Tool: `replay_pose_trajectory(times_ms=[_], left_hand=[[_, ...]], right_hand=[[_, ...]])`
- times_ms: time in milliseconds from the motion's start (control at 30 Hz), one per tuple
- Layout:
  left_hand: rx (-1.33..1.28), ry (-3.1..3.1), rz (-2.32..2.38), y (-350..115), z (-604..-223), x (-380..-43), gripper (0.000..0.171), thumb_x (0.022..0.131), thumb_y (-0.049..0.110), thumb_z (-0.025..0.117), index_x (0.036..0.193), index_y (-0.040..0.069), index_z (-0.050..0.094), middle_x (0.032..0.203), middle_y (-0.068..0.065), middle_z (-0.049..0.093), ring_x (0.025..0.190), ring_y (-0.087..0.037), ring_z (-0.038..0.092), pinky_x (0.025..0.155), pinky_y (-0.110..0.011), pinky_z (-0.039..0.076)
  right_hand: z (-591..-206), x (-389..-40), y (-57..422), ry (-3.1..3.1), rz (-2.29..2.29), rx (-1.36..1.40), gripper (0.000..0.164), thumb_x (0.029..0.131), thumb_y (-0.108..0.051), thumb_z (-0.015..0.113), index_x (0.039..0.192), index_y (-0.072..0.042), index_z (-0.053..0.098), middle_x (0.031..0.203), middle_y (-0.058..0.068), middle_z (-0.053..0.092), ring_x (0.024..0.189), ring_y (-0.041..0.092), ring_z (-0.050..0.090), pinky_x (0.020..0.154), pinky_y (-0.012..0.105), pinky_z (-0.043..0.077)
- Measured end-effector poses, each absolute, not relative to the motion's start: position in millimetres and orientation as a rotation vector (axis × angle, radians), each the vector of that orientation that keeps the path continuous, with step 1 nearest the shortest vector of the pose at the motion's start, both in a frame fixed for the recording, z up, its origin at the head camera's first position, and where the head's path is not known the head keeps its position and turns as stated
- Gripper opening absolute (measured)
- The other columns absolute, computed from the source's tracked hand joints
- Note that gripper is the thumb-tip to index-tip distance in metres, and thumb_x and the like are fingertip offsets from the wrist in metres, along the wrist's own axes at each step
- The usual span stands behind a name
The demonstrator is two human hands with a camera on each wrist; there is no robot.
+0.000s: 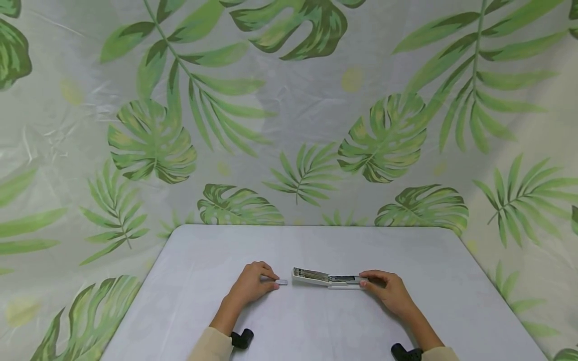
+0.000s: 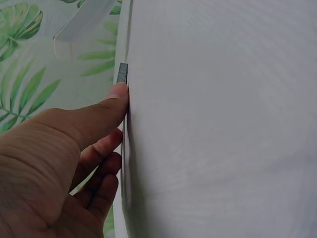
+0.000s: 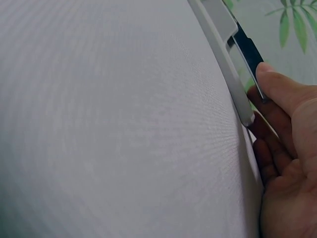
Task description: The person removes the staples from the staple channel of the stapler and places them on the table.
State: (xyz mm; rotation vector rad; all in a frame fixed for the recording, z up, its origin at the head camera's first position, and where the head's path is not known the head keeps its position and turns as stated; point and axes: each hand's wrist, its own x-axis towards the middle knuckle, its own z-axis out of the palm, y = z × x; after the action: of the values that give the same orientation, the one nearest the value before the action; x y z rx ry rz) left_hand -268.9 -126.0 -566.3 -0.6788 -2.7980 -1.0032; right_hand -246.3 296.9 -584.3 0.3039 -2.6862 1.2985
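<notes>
White stapler (image 1: 321, 279), opened; staple strip (image 1: 282, 282).
Left hand (image 1: 254, 284) pinches strip; right hand (image 1: 389, 292) holds one stapler end.

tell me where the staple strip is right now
In the head view, the staple strip is in the lower middle, pinched by the left hand just left of the opened stapler.

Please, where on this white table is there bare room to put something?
Bare: the white rectangular table along its far edge, between the left edge and left grip, and between right grip and right edge. Crowded: the middle, with the small grey staple strip and opened white stapler.
</notes>
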Motion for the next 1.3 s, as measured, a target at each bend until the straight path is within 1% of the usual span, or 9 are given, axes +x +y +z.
replay_pose_trajectory(times_ms=[167, 267, 400, 667, 767, 833, 1000, 1133, 1300], left_hand=[[-0.69, -2.797, -0.979, -126, -564, -266, 0.018, 0.082, 0.024, 0.088, 0.099, 0.018, 0.084, 0.104, 0.002, 0.074, 0.102, -0.025, 0.067, 0.093, -0.046, 0.055], [-0.681, -2.797, -0.996, -127, -566, -265, 0.019, 0.082, 0.024, 0.088, 0.099, 0.018, 0.084, 0.105, 0.001, 0.074, 0.103, -0.027, 0.067, 0.094, -0.048, 0.054], [-0.648, -2.821, -1.02, -128, -568, -265, 0.019, 0.083, 0.026, 0.088, 0.1, 0.019, 0.083, 0.108, 0.001, 0.073, 0.107, -0.026, 0.067, 0.097, -0.049, 0.054], [-0.637, -2.761, -1.093, -129, -570, -263, 0.021, 0.085, 0.028, 0.086, 0.103, 0.018, 0.081, 0.108, 0.003, 0.075, 0.11, -0.025, 0.067, 0.1, -0.049, 0.053], [-0.609, -2.761, -1.145, -130, -569, -260, 0.025, 0.089, 0.033, 0.082, 0.109, 0.018, 0.079, 0.112, 0.003, 0.075, 0.114, -0.024, 0.068, 0.102, -0.048, 0.052], [-0.58, -2.767, -1.187, -130, -568, -257, 0.024, 0.094, 0.035, 0.077, 0.111, 0.018, 0.078, 0.113, 0.003, 0.075, 0.116, -0.024, 0.067, 0.103, -0.048, 0.052], [-0.499, -2.729, -1.246, -129, -565, -256, 0.018, 0.103, 0.033, 0.064, 0.103, 0.019, 0.075, 0.108, 0.003, 0.074, 0.113, -0.024, 0.068, 0.1, -0.049, 0.053], [-0.448, -2.685, -1.312, -122, -556, -257, 0.019, 0.106, 0.031, 0.06, 0.1, 0.017, 0.072, 0.109, 0.0, 0.073, 0.118, -0.026, 0.067, 0.102, -0.052, 0.052], [-0.487, -2.656, -1.345, -108, -543, -259, 0.019, 0.107, 0.031, 0.057, 0.107, 0.017, 0.07, 0.117, -0.003, 0.072, 0.125, -0.029, 0.063, 0.106, -0.054, 0.049]], right_hand=[[-586, -248, 298, -2.695, 1.285, 0.289, 0.024, 0.092, -0.037, 0.079, 0.112, -0.024, 0.079, 0.113, -0.001, 0.078, 0.108, 0.008, 0.068, 0.094, 0.026, 0.053], [-587, -248, 298, -2.711, 1.268, 0.264, 0.024, 0.091, -0.039, 0.079, 0.112, -0.026, 0.079, 0.115, -0.003, 0.077, 0.11, 0.007, 0.067, 0.096, 0.027, 0.053], [-589, -248, 298, -2.712, 1.261, 0.259, 0.023, 0.09, -0.04, 0.08, 0.111, -0.029, 0.079, 0.115, -0.006, 0.077, 0.109, 0.004, 0.066, 0.096, 0.029, 0.053], [-588, -250, 299, -2.687, 1.279, 0.286, 0.023, 0.09, -0.038, 0.08, 0.112, -0.028, 0.079, 0.115, -0.006, 0.077, 0.107, 0.003, 0.066, 0.095, 0.028, 0.054], [-589, -250, 298, -2.699, 1.279, 0.273, 0.024, 0.091, -0.039, 0.079, 0.112, -0.029, 0.079, 0.115, -0.006, 0.077, 0.108, 0.003, 0.066, 0.096, 0.027, 0.054], [-590, -250, 298, -2.705, 1.288, 0.265, 0.024, 0.09, -0.039, 0.08, 0.112, -0.029, 0.079, 0.115, -0.006, 0.077, 0.108, 0.003, 0.066, 0.096, 0.027, 0.053], [-592, -250, 298, -2.695, 1.321, 0.262, 0.024, 0.09, -0.039, 0.08, 0.112, -0.029, 0.079, 0.115, -0.006, 0.077, 0.106, 0.002, 0.066, 0.094, 0.025, 0.053], [-592, -250, 299, -2.696, 1.321, 0.257, 0.025, 0.09, -0.039, 0.08, 0.112, -0.027, 0.079, 0.115, -0.005, 0.077, 0.106, 0.002, 0.066, 0.094, 0.025, 0.053], [-591, -250, 298, -2.702, 1.306, 0.244, 0.025, 0.089, -0.039, 0.08, 0.112, -0.027, 0.079, 0.115, -0.005, 0.077, 0.107, 0.003, 0.066, 0.095, 0.026, 0.054]])
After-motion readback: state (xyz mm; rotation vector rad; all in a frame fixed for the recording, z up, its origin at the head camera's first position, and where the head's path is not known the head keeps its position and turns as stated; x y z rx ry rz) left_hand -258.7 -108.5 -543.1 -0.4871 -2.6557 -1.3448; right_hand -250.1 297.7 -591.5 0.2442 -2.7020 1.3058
